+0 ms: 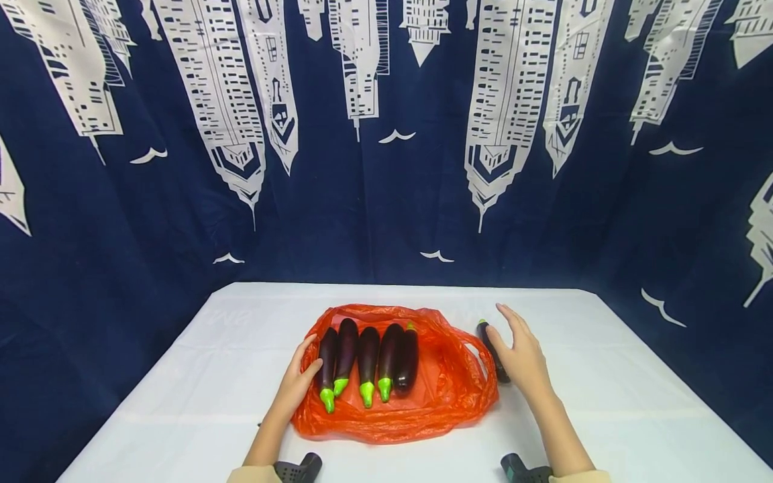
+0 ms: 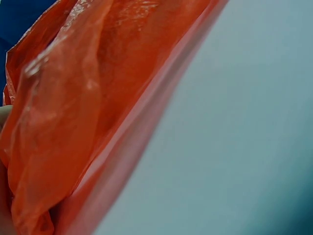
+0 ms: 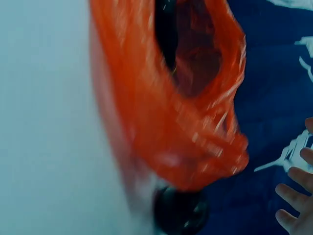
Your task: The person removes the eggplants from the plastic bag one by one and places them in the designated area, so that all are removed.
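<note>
Several dark purple eggplants [image 1: 369, 355] with green stems lie side by side in an opened red plastic bag [image 1: 447, 402] on the table. At the bag's left side, my left hand [image 1: 296, 379] holds the edge, with the thumb near the leftmost eggplant [image 1: 327, 359]. In the left wrist view, raised red plastic covers most of that hand. To the right of the bag my right hand [image 1: 525, 355] is raised with its fingers extended, holding nothing. Another eggplant [image 1: 500, 373] lies outside the bag beside it, partly behind that hand; its dark rounded end shows in the right wrist view.
The white table [image 1: 211, 376] extends on both sides of the bag. Behind it hangs a dark blue cloth [image 1: 362, 221] with white printed buildings. A loop of the bag's handle [image 1: 478, 354] stands near the outside eggplant.
</note>
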Demonstrator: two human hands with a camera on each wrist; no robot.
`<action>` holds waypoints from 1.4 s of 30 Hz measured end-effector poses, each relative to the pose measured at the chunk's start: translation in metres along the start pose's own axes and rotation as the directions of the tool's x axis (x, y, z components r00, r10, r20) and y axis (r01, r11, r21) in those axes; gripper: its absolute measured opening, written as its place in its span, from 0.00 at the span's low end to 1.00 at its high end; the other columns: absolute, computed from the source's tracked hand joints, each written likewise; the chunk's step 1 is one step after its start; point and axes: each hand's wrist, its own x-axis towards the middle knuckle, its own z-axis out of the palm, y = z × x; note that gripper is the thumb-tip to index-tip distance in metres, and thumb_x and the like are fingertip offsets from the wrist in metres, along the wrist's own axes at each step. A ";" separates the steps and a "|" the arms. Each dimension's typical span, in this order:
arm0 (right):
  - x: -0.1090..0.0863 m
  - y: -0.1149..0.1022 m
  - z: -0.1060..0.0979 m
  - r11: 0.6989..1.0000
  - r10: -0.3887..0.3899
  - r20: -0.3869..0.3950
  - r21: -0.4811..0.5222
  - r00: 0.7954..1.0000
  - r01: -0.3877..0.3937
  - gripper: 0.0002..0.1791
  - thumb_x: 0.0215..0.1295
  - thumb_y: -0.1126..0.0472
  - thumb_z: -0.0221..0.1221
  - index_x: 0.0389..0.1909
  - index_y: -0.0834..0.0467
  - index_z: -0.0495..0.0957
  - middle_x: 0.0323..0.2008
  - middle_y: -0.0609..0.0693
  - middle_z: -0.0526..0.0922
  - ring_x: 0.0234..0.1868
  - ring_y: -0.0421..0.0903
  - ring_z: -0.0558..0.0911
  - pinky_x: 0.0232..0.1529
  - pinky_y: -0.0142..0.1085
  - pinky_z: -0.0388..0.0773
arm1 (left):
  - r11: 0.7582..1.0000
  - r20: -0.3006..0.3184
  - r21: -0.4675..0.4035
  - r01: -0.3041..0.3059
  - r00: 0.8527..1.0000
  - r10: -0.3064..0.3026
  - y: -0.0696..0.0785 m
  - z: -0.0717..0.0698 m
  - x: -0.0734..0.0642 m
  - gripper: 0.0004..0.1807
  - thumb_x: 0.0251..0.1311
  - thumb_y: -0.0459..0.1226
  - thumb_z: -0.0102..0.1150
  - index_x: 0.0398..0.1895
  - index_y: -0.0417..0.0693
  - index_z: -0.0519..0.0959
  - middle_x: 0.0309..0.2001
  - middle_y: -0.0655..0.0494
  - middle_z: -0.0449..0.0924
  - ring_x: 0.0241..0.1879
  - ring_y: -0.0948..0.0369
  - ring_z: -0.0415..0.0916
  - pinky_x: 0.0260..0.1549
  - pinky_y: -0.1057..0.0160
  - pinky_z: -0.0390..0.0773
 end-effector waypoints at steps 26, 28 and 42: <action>-0.022 -0.061 0.032 0.975 -0.224 0.049 0.011 0.973 0.224 0.31 0.61 0.49 0.55 0.65 0.51 0.61 0.66 0.53 0.63 0.63 0.58 0.65 0.58 0.62 0.61 | 1.000 0.003 0.007 0.008 1.000 -0.008 0.001 0.000 0.000 0.30 0.63 0.42 0.49 0.67 0.52 0.54 0.69 0.41 0.49 0.68 0.44 0.49 0.64 0.39 0.47; -0.023 -0.062 0.036 0.973 -0.231 0.069 0.027 0.970 0.230 0.32 0.61 0.49 0.55 0.65 0.51 0.61 0.66 0.52 0.62 0.64 0.57 0.65 0.59 0.61 0.61 | 1.000 -0.003 0.013 0.005 1.000 -0.005 0.001 -0.001 0.000 0.30 0.63 0.42 0.49 0.67 0.52 0.55 0.69 0.41 0.50 0.68 0.44 0.48 0.64 0.39 0.47; -0.034 -0.071 0.069 0.981 -0.192 0.218 0.074 0.957 0.180 0.36 0.58 0.47 0.59 0.66 0.48 0.58 0.68 0.49 0.59 0.66 0.54 0.62 0.60 0.58 0.62 | 1.000 0.012 0.005 0.017 1.000 -0.017 0.004 -0.001 -0.002 0.31 0.63 0.43 0.49 0.68 0.54 0.53 0.69 0.41 0.49 0.67 0.44 0.49 0.64 0.39 0.47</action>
